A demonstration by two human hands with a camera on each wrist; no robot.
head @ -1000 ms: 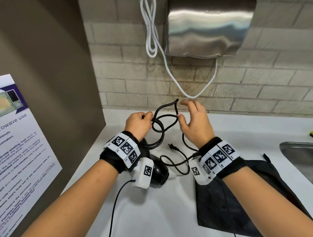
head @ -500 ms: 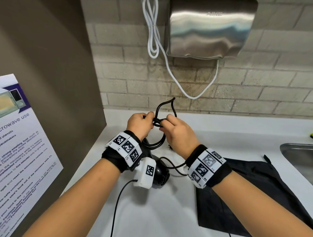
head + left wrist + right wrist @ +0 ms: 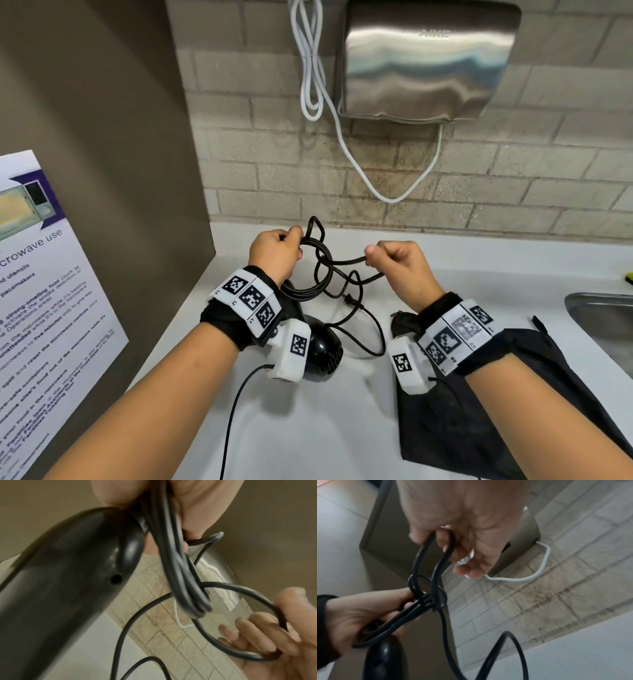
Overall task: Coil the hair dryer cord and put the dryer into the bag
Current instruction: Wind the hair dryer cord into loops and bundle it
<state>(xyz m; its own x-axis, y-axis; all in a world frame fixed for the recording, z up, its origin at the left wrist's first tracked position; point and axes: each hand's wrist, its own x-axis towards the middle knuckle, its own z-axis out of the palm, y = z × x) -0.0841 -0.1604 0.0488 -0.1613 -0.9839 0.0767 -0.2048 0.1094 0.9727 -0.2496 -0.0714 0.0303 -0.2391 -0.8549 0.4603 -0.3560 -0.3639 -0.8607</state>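
- The left hand (image 3: 275, 253) grips a bundle of coiled black cord (image 3: 320, 270), fingers curled round it.
- The right hand (image 3: 399, 265) pinches a loop of the same cord, drawn out from the bundle.
- The black hair dryer (image 3: 322, 349) lies on the white counter (image 3: 308, 428) beneath the left wrist.
- The black bag (image 3: 462, 421) lies flat under the right forearm.

dryer (image 3: 322, 353) half-hidden, bag (image 3: 479, 411) cropped
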